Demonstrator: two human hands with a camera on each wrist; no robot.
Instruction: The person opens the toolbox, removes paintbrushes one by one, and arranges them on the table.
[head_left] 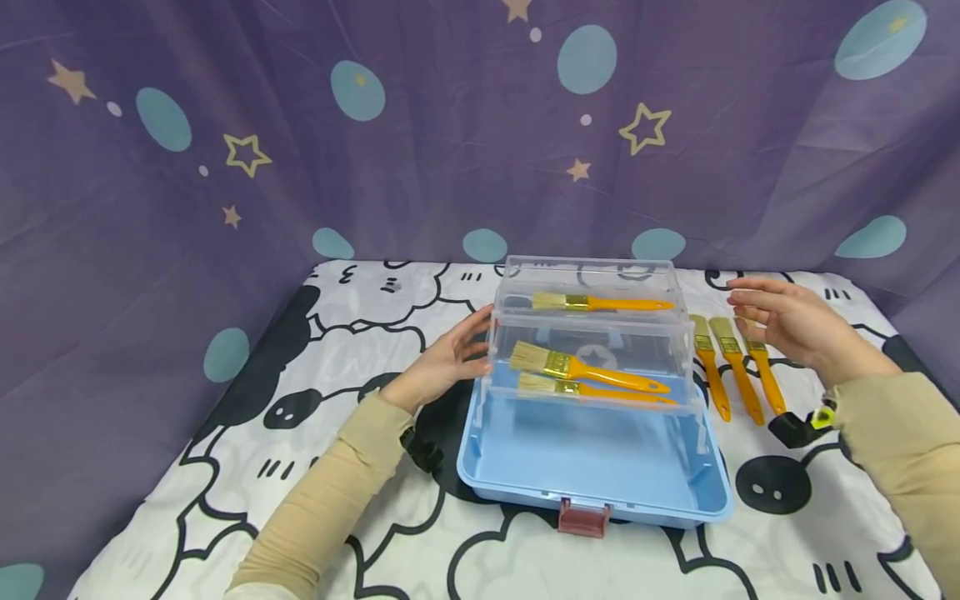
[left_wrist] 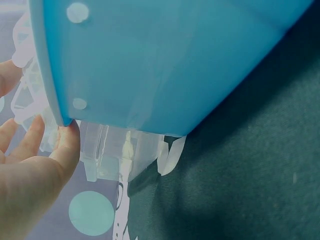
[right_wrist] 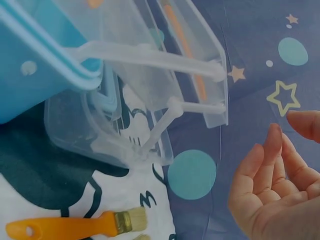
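While our left hand [head_left: 450, 358] rests its thumb at the rim of the blue toolbox [head_left: 585, 442], near ten o'clock, its fingers are relaxed and grip nothing. At about two o'clock our right hand [head_left: 787, 321] hangs loosely bent, holding nothing, near the bristles of three brushes [head_left: 742, 383]. These lie side by side at three o'clock, bristles toward twelve. We see one brush [head_left: 630, 304] in the clear upper tray [head_left: 600, 283] and two more [head_left: 618, 378] in the lower tray [head_left: 652, 350], bristles toward nine.
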